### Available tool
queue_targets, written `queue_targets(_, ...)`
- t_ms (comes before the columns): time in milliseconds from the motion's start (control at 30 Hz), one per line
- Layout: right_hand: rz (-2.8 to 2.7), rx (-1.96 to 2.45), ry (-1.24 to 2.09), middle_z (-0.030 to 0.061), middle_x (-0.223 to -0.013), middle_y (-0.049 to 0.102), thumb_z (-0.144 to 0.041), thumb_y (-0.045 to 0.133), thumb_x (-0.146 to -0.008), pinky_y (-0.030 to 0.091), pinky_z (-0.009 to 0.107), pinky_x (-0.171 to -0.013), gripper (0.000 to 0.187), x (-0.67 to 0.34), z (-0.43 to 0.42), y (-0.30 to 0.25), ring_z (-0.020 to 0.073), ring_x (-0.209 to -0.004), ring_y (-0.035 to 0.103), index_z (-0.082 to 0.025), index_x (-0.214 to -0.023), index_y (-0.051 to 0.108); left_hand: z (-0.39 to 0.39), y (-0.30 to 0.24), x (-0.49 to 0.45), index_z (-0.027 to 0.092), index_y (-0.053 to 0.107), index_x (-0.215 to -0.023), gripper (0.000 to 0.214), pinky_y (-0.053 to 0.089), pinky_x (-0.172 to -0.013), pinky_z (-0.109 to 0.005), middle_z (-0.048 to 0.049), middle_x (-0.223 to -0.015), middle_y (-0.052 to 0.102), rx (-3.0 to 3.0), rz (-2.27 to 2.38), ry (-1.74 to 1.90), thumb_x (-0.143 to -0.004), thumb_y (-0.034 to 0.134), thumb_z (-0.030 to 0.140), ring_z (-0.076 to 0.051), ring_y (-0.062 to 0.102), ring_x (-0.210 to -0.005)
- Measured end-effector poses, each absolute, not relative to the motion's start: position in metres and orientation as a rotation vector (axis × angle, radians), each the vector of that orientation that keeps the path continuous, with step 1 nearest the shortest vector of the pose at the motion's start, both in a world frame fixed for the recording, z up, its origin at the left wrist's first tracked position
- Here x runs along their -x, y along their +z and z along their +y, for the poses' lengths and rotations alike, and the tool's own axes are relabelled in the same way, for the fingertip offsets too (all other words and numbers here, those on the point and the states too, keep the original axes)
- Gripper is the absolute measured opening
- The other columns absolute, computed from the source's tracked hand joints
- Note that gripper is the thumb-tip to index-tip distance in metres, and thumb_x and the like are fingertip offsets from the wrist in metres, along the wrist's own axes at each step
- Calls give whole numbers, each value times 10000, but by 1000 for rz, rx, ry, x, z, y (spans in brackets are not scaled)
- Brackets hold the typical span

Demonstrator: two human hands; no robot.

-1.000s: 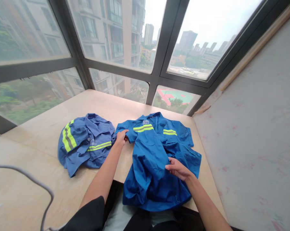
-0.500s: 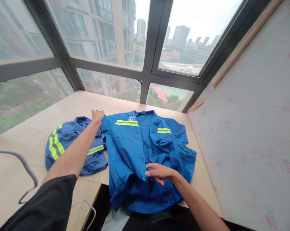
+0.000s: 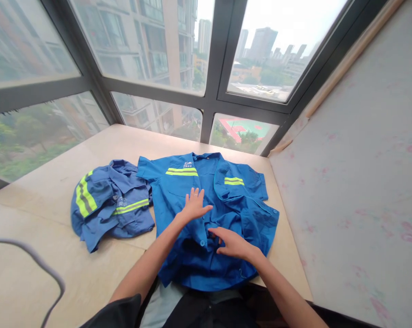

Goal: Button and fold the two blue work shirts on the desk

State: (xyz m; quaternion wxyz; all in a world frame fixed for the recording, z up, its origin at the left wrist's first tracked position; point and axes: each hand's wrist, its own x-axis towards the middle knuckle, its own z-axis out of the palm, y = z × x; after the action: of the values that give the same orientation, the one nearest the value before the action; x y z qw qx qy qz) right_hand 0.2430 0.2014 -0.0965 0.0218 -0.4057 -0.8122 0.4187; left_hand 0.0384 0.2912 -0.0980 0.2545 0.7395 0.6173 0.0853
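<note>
A bright blue work shirt with yellow reflective stripes lies spread on the pale wooden table, its hem hanging over the near edge. My left hand rests flat on the shirt's chest with the fingers spread, a ring on one finger. My right hand lies open on the shirt just below it, fingers stretched toward the button line. The shirt's right half is folded and rumpled.
A second, darker blue shirt with reflective stripes lies bunched to the left, touching the spread one. A grey cable curves over the near left of the table. Windows close off the far side; a pale wall stands on the right.
My left hand left the shirt's left shoulder and came back to lie flat on its chest. The right hand shifted slightly and stays on the fabric. The shirt lies flatter.
</note>
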Motion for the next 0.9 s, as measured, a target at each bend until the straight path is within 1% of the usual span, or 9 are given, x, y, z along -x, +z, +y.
queue_targets(167, -2631, 1319, 720, 148, -1225, 546, -127, 639, -779, 482, 384, -913, 641, -230, 187, -114, 273, -1058, 560, -166, -1399, 477, 217, -102, -50, 91, 353, -1482, 657, 246, -1169, -516, -203, -1538, 337, -2035, 1596, 654, -905, 502, 365, -320, 200, -1477)
queue_targets(267, -2577, 1305, 572, 135, -1122, 581, -140, 569, -864, 472, 390, -895, 298, -227, 186, -121, 259, -1013, 554, -167, -1150, 646, 169, -103, -29, 166, 414, -1448, 528, 300, -1168, -469, -143, -1495, 421, -2120, 1580, 878, -944, 441, 320, -263, 283, -1455)
queue_targets(333, -2484, 1277, 568, 136, -1155, 588, -171, 513, -912, 447, 416, -930, 179, -227, 188, -122, 265, -1063, 542, -174, -979, 678, 142, -108, -11, 198, 392, -1465, 545, 323, -1161, -467, -132, -1491, 424, -2172, 1632, 862, -939, 463, 323, -266, 304, -1445)
queue_targets(400, -2345, 1243, 687, 129, -1187, 597, -211, 480, -931, 424, 440, -970, 182, -225, 191, -117, 268, -1106, 536, -179, -910, 658, 122, -118, 7, 173, 271, -1526, 710, 314, -1161, -498, -155, -1526, 368, -2240, 1645, 762, -889, 547, 321, -303, 265, -1458)
queue_targets(467, -2123, 1227, 966, 105, -1053, 642, -291, 463, -943, 463, 415, -920, 198, -224, 193, -106, 239, -1002, 584, -185, -878, 617, 110, -128, 22, 154, 174, -1556, 825, 294, -1162, -533, -169, -1557, 310, -2286, 1623, 648, -842, 573, 256, -334, 210, -1472)
queue_targets(567, -1544, 1243, 1567, -6, -637, 553, -495, 446, -938, 506, 315, -589, 305, -225, 192, -79, 162, -571, 553, -209, -877, 535, 106, -133, 41, 198, 137, -1570, 802, 334, -1151, -490, -143, -1550, 335, -2237, 1605, 610, -827, 417, 84, -282, 301, -1446)
queue_targets(667, -1127, 1115, 2010, -75, -503, 462, -587, 532, -859, 351, 234, -345, 381, -235, 185, -57, 105, -326, 394, -218, -950, 504, 107, -121, 64, 238, 69, -1577, 864, 424, -1097, -388, -117, -1531, 374, -2044, 1706, 737, -781, 321, 16, -197, 502, -1312)
queue_targets(767, -1189, 1033, 2292, -71, -524, 527, -535, 648, -768, 263, 195, -286, 393, -245, 172, -61, 94, -286, 434, -201, -930, 518, 107, -103, 89, 216, 252, -1550, 891, 393, -1125, -367, -97, -1527, 386, -1938, 1908, 614, -690, 361, 12, -209, 479, -1334)
queue_targets(900, -1558, 1277, 2398, -30, -618, 633, -410, 641, -778, 239, 158, -285, 268, -251, 151, -94, 65, -300, 485, -168, -760, 526, 94, -92, 110, 163, 508, -1425, 770, 352, -1143, -425, -136, -1473, 464, -1883, 1904, -88, -674, 407, 21, -283, 428, -1374)
